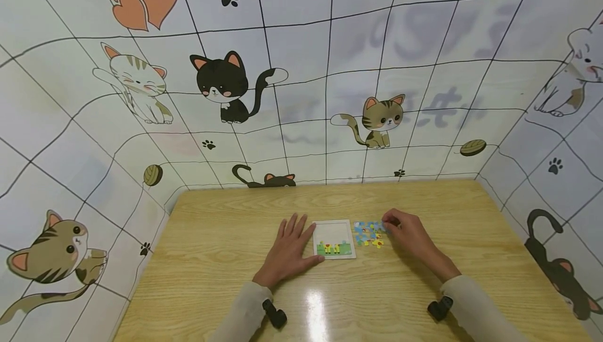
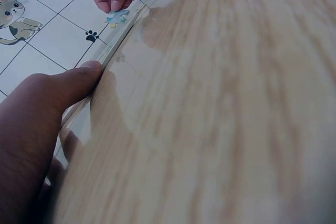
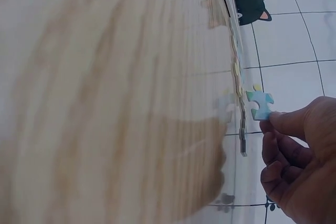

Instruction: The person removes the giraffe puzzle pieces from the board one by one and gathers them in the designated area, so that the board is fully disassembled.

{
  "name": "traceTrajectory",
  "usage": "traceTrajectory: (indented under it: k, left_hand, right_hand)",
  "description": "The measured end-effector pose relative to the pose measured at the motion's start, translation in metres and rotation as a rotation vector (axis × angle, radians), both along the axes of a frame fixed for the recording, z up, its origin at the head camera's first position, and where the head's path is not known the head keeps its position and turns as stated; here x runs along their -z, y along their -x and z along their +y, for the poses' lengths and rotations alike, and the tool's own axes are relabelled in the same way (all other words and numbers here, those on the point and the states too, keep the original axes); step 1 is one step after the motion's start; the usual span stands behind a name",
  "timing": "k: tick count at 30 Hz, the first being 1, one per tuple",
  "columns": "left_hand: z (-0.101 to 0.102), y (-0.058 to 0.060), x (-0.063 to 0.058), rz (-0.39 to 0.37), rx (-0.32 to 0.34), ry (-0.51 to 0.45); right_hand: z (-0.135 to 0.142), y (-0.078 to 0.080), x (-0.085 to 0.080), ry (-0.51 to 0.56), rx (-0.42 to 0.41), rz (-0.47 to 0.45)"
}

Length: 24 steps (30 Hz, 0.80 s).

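A white puzzle tray lies on the table with a row of green, red and yellow pieces fitted along its near side. My left hand rests spread at the tray's left side, fingers extended and thumb at the near corner; the thumb touches the edge in the left wrist view. Beside the tray on the right sits a cluster of blue and yellow puzzle pieces. At its far right, my right hand pinches a light blue puzzle piece between thumb and fingers, raised above the others.
The wooden table has a glossy surface that mirrors the hands and light. A white wall with cartoon cats and grid lines stands behind it and continues along both sides. Dark wrist cameras are worn on both cuffs.
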State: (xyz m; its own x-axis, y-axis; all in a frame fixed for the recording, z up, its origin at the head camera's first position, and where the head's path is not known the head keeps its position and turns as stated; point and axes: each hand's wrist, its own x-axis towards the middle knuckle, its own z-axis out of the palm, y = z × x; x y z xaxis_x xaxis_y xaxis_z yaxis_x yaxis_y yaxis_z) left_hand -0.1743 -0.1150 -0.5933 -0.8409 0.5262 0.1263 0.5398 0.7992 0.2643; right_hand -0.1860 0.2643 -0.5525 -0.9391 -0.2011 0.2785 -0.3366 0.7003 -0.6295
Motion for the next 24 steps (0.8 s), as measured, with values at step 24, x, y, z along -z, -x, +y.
traceTrajectory:
  k: [24]
  left_hand:
    - [-0.0005,-0.0001,0.0009,0.009,0.001,-0.001]
  right_hand:
    - [0.0017,-0.0077,-0.0044,-0.002,0.007,0.036]
